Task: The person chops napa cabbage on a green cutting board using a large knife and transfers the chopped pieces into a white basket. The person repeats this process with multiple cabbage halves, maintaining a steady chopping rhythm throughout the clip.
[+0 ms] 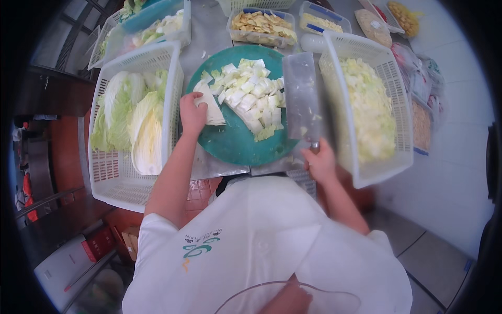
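A round green cutting board (219, 143) lies on the metal table before me. On it is a spread of chopped napa cabbage (251, 94), white stem pieces mostly. My left hand (194, 114) rests its fingers on an uncut wedge of cabbage (211, 108) at the board's left side. My right hand (322, 160) grips a cleaver (301, 94) by its handle, most of which the fingers hide. The cleaver's broad blade lies flat to view along the board's right edge, beside the chopped pieces, with small cabbage bits stuck to it.
At the left, a white plastic basket (117, 196) holds large cabbage pieces (147, 129). Another basket (345, 106) at the right is heaped with chopped cabbage (370, 110). Behind the board stand plastic tubs, one with sliced food (261, 25). Plastic bags (419, 74) lie along the right wall.
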